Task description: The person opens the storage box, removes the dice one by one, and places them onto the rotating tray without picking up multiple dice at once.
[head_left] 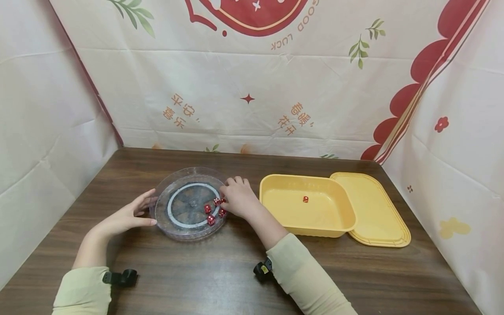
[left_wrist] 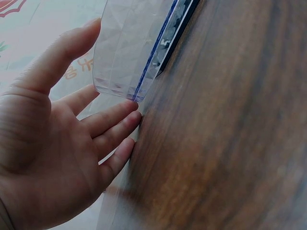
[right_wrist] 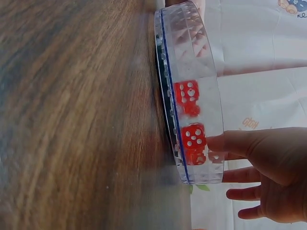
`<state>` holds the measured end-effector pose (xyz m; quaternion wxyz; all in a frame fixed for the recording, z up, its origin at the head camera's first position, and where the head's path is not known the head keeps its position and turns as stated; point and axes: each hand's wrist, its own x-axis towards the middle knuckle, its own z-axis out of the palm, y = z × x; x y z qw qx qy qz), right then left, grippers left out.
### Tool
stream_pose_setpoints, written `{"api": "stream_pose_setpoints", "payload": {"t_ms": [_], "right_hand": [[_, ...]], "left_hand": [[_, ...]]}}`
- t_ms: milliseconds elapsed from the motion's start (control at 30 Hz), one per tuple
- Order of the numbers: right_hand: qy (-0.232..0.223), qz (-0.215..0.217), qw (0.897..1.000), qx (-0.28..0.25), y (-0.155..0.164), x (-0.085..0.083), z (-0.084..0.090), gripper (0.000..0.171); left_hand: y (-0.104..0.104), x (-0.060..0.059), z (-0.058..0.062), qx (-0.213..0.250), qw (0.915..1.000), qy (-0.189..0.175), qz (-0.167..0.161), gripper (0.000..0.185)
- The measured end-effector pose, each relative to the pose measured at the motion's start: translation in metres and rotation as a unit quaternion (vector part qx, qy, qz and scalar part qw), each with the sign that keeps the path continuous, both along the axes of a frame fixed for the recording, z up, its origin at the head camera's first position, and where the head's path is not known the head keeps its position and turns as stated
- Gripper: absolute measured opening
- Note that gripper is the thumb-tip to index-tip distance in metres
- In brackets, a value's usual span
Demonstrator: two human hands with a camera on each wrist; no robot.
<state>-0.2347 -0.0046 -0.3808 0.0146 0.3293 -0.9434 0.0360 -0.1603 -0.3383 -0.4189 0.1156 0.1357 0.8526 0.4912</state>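
A round clear plastic tray [head_left: 189, 204] sits flat on the wooden table with four red white-dotted dice [head_left: 214, 210] clustered inside near its right rim, one touching fingertips.

The backdrop cloth [head_left: 252, 78] carries the words "GOOD LUCK" in orange, printed upside down beside a red emblem, plus orange Chinese characters, also inverted. The red dice [right_wrist: 188, 96] show white pips.

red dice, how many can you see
5: four in the clear round tray near the right hand, at; one in the yellow tub. The hand may hide more.
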Motion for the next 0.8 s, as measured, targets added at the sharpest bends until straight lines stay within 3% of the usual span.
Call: {"api": "stream_pose_setpoints", "payload": {"t_ms": [800], "right_hand": [[0.023,0.003,0.999,-0.041,0.027,0.009,0.022,0.029]], "left_hand": [[0.001,0.001,0.001,-0.007,0.9999,-0.008,0.008,0.094]]}}
